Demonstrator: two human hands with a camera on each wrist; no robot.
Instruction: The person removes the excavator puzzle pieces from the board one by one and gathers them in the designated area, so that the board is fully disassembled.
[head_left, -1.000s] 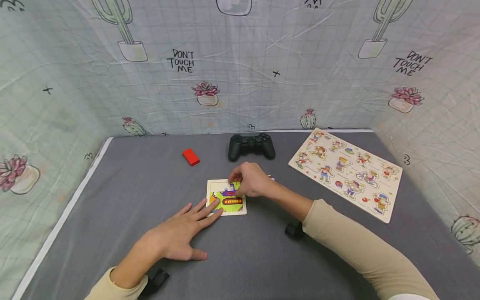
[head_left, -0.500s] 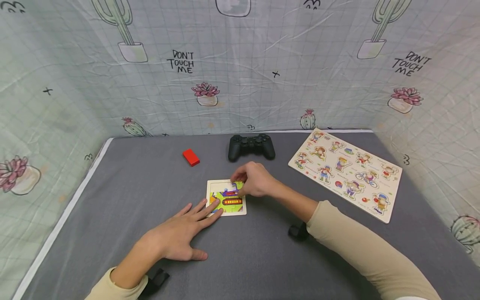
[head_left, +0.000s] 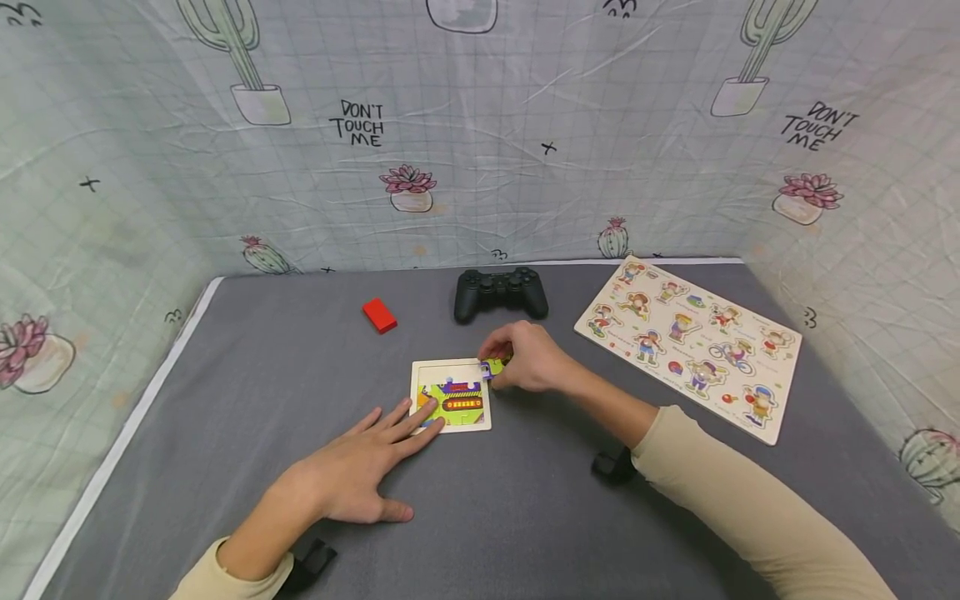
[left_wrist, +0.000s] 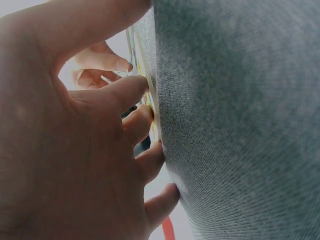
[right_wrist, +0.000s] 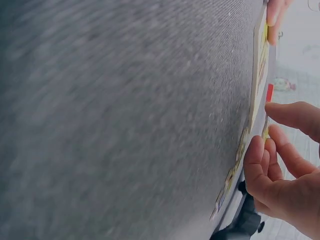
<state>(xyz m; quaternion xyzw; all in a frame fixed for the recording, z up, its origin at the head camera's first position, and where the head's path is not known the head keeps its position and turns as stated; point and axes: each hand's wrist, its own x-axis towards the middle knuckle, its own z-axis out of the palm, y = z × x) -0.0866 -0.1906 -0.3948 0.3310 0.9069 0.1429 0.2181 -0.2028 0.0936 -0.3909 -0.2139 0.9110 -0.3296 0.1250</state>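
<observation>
A small square wooden puzzle tray (head_left: pixel 438 372) lies on the grey cloth, its lower part filled with a purple and yellow-green picture (head_left: pixel 463 405) of a tracked vehicle. My left hand (head_left: pixel 352 475) is spread flat, fingertips resting on the tray's lower left. In the left wrist view, the left hand (left_wrist: pixel 75 135) has straight fingers along the tray's edge. My right hand (head_left: pixel 531 357) pinches a green and purple puzzle piece (head_left: pixel 491 368) at the tray's upper right corner. Thumb and fingers of the right hand (right_wrist: pixel 290 165) meet around it in the right wrist view.
Several loose puzzle pieces (right_wrist: pixel 229 179) lie beside the tray in the right wrist view. Behind are a black game controller (head_left: pixel 501 294) and a red block (head_left: pixel 379 316). A large picture board (head_left: pixel 690 346) lies at right. A patterned curtain (head_left: pixel 465 167) encloses the table.
The right hand has moved right with the puzzle piece, from over the tray's upper right area to its corner, baring the upper part of the tray. The left hand has stayed put.
</observation>
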